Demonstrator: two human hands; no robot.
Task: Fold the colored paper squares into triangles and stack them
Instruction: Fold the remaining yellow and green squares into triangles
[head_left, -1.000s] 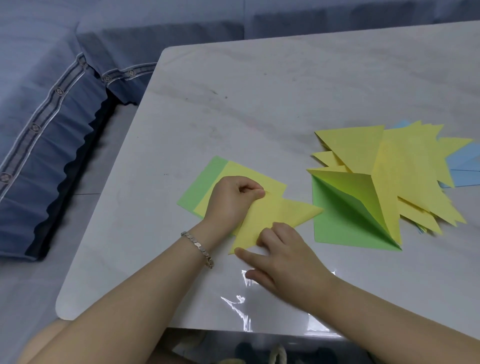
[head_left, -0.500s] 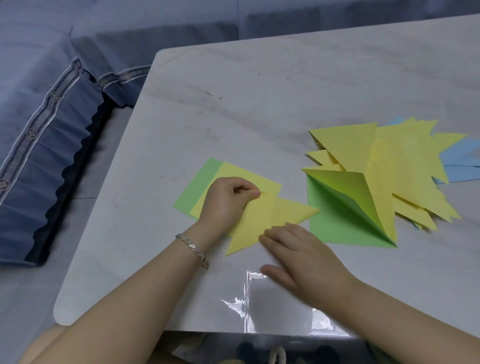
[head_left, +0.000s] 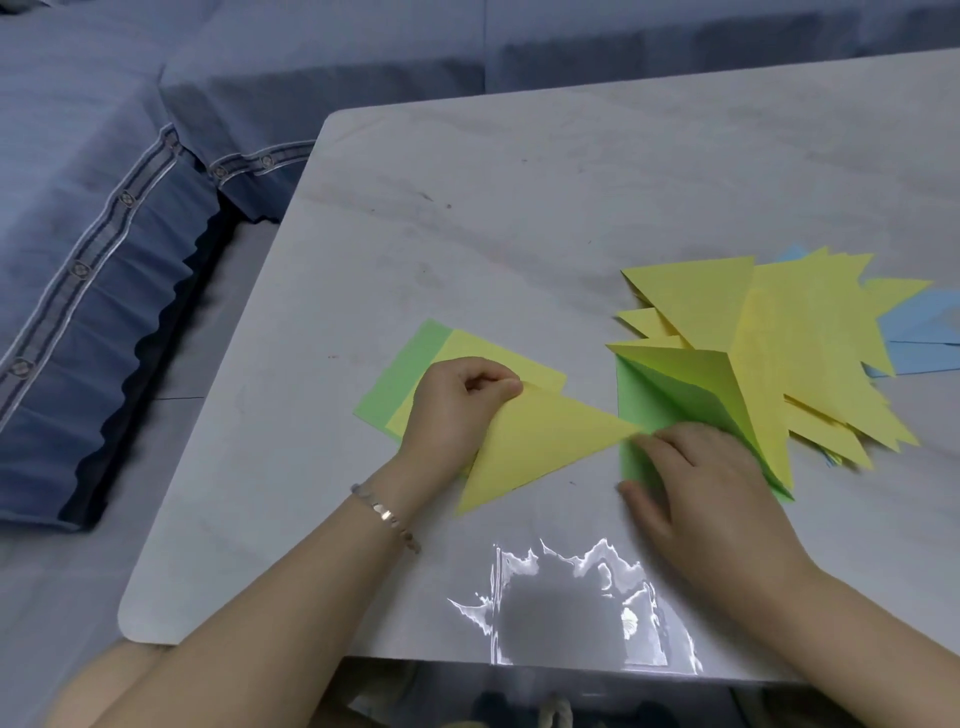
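a yellow triangle (head_left: 540, 447), creased flat, is pinched at its upper corner by the left hand (head_left: 457, 410) near the table's (head_left: 467, 218) front edge; the right hand (head_left: 696, 483) is spread flat, touching its tip.

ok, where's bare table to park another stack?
Free: the far half of the table, beyond all paper, and the left strip beside the flat squares. Crowded: the right side, filled by the triangle pile, and the near middle, where both hands work the yellow triangle above a plastic sleeve.
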